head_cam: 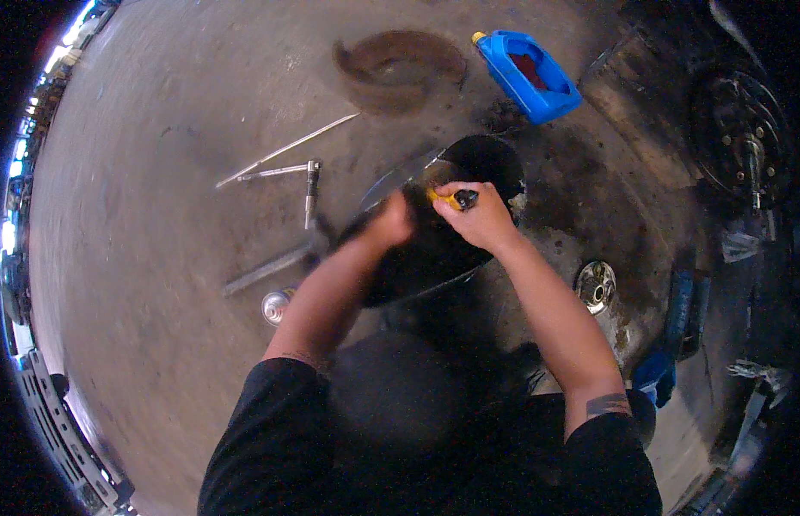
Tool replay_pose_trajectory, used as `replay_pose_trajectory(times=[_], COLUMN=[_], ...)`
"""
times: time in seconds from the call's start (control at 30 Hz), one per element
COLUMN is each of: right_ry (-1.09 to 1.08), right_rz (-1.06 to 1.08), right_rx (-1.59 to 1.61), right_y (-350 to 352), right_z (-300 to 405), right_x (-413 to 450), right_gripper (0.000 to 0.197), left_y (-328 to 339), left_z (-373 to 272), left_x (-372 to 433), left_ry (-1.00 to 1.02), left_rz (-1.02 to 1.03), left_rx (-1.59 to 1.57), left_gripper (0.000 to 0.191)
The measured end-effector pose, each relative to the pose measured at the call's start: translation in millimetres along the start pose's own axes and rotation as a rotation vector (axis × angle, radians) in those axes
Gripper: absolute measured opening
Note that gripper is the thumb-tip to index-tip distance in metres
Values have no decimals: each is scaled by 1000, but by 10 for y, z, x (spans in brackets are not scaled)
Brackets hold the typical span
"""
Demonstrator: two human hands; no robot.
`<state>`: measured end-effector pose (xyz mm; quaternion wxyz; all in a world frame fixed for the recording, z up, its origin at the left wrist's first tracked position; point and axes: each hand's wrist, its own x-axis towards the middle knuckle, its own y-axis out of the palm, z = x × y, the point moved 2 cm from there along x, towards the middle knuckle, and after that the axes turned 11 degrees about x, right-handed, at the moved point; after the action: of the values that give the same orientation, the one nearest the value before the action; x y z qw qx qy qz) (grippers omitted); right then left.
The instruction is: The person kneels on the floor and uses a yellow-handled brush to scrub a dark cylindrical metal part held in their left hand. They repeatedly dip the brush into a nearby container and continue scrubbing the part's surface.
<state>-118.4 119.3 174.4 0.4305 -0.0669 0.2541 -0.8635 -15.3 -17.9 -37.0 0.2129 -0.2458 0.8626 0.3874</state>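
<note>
My right hand [474,209] is closed around the yellow-and-black handle of a hand tool [464,198], over a large dark round drum or pan [432,258] in front of me. The far end of the tool is blurred. My left hand [394,219] is blurred at the drum's left side, beside a dark part that I cannot make out; whether it holds anything is unclear. The drum's wide black opening [480,155] lies just beyond my hands.
On the concrete floor lie a ratchet with socket [313,184], a thin metal rod [287,150], rusty brake shoes [403,71], a cut blue plastic jug [535,84], a metal bar [271,267], a spray can [274,308] and a round metal hub part [596,287]. A wheel hub assembly [738,138] stands at right.
</note>
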Motion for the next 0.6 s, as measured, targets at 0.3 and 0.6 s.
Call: replay_pose_trajectory(times=[0.3, 0.6], right_ry=[69, 373], right_rz=[30, 153], right_rx=[233, -393], right_y=[138, 41], right_z=[-8, -39], right_x=[-33, 157], right_gripper=[29, 36], left_y=[-63, -196], left_z=[41, 150], left_x=[54, 146], left_ry=[-45, 371], left_rz=[-2, -72], left_rx=[-60, 529], left_gripper=[54, 52])
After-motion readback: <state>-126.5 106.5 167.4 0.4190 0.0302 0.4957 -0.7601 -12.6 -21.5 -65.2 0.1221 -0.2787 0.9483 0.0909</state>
